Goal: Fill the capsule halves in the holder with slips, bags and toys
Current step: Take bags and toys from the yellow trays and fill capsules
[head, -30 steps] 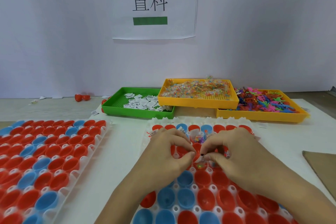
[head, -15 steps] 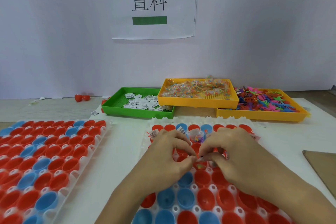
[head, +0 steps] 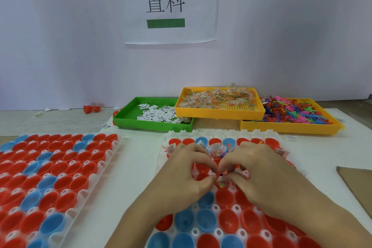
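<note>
The holder (head: 217, 231), a white tray of red and blue capsule halves, lay on the table (head: 136, 159) directly before the person. Both hands met over its middle rows. The left hand (head: 181, 173) had its fingers curled, thumb and forefinger tips drawn together at a red half (head: 202, 177); whether anything lay between them could not be told. The right hand (head: 259, 173) also had curled fingers, and its thumb and forefinger pinched a small bag (head: 226, 176) just above a half holding coloured bits (head: 221, 184). Halves in the far rows already held slips and bags (one slip (head: 170, 149) stood at the far left corner), while the near rows showed bare cups. A second holder (head: 50, 177) lay to the left, apart from the first, its halves mostly red with some blue. Beyond the holders stood three trays: a green tray (head: 128, 115) with white slips, a yellow tray (head: 219, 111) of clear bags resting raised between its neighbours, and a second yellow tray (head: 289, 129) heaped with coloured toys (head: 291, 112). Two loose red halves (head: 91, 109) lay near the wall at left. A brown card (head: 360, 185) lay at the right edge. A paper sign (head: 171, 4) with printed characters and a green bar hung on the wall behind.
</note>
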### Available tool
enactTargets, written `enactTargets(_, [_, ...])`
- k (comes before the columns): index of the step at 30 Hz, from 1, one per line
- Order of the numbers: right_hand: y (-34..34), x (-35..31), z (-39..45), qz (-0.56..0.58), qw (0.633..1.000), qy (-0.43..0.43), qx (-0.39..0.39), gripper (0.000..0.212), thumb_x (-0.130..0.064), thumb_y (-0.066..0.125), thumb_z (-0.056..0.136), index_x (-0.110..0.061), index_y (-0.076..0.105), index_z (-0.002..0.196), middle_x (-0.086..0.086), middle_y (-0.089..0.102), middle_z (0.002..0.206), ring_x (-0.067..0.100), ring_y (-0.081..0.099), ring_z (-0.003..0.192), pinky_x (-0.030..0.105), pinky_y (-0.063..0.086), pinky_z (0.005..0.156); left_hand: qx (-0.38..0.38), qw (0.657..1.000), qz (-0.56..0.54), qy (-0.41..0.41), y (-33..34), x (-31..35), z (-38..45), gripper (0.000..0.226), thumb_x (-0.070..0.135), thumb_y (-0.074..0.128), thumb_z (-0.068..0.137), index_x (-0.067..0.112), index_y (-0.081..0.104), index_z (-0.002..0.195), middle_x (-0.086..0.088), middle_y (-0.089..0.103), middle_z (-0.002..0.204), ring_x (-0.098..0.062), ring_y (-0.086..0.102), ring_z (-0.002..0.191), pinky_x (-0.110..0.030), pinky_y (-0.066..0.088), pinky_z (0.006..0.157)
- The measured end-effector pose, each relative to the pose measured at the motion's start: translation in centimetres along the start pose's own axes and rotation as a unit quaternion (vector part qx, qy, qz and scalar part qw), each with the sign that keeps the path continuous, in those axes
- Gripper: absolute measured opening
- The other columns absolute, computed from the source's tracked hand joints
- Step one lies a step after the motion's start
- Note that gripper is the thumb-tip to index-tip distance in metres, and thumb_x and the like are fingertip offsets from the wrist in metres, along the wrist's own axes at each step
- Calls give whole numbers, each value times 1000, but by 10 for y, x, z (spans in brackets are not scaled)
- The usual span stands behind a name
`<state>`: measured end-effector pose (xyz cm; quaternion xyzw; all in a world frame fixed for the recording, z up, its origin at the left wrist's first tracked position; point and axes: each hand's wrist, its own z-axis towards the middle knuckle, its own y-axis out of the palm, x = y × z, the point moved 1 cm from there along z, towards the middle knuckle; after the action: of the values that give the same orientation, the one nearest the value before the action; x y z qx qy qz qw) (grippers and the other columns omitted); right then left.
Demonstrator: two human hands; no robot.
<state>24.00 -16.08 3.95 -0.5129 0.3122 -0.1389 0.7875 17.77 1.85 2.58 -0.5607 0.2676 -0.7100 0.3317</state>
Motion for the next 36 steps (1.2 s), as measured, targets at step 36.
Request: enactTargets(36, [-2,3,-2,35,999,16,25,25,-28,54,96,-45,65,110,-17,55,89,2,52,92,26,49,76,-12,1000,11,25,-6,5,-1,19,38,77,81,47,69,95,24,55,105,0,45,110,-15,34,93])
